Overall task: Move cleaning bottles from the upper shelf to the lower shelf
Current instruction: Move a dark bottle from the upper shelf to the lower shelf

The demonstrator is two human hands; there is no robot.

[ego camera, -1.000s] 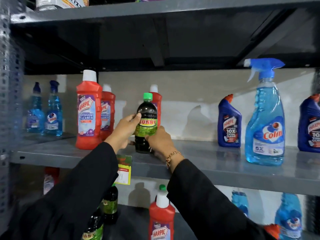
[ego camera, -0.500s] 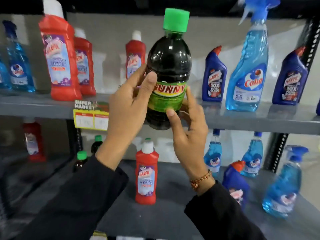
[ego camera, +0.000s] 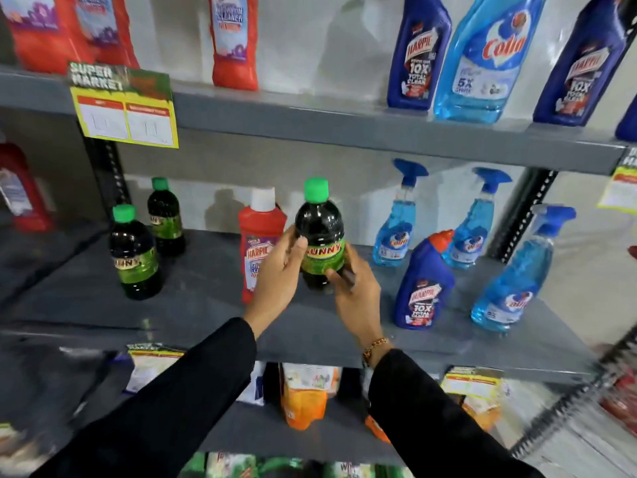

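Item: dark green-capped bottle (ego camera: 320, 236), upright over the lower shelf (ego camera: 206, 305), just right of a red Harpic bottle (ego camera: 261, 243); whether its base rests there is hidden. Left hand (ego camera: 279, 274) and right hand (ego camera: 355, 288) have fingers (ego camera: 299, 243) wrapped about its label. Risk: a careless release may tip it against the red neighbour, toppling both.

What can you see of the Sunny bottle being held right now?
The Sunny bottle is dark, glossy plastic with a green screw cap and a green label lettered in red on yellow. It stands upright at the lower shelf, beside a red Harpic bottle. The left hand and right hand clasp its lower body, hiding its base.
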